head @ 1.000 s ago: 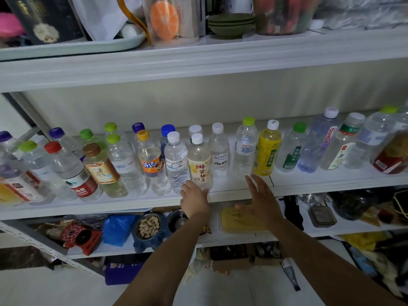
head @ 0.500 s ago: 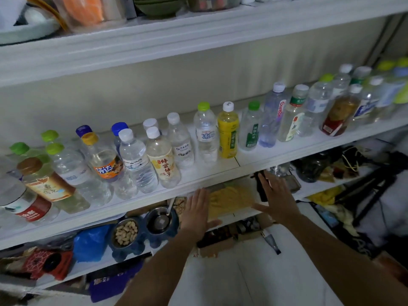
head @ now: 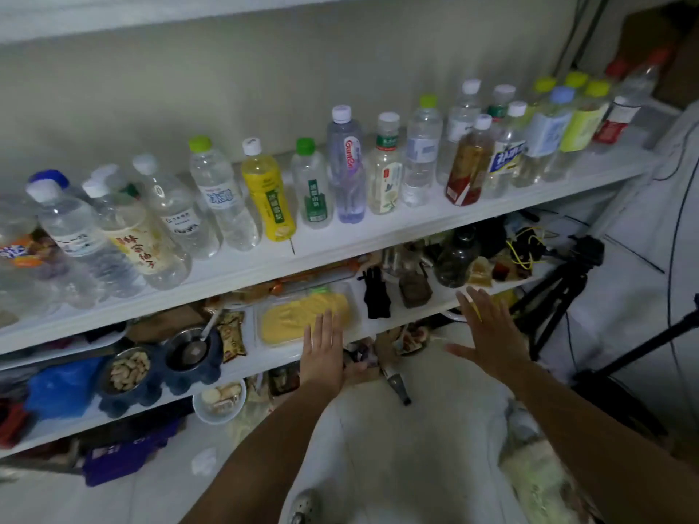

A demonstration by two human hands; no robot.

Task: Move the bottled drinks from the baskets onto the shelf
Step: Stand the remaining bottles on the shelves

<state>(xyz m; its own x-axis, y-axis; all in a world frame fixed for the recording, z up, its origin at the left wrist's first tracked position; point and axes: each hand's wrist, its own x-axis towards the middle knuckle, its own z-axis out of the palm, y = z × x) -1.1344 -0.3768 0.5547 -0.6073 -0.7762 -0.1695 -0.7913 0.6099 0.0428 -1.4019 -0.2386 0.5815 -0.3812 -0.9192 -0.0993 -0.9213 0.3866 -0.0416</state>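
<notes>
Your left hand (head: pixel 321 349) and right hand (head: pixel 488 334) have dropped below the shelf (head: pixel 359 236) front edge, fingers spread, empty; bottles (head: pixel 346 164) lined along it look full, likely heavy and slick, so grip mid-body.

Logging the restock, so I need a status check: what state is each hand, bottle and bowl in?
left hand: open, flat, holding nothing
right hand: open, fingers spread, holding nothing
yellow bottle: upright on the shelf, cap on
green-label bottle: upright, capped
purple-tinted bottle: upright, capped
peanut bowl: holds peanuts
</notes>
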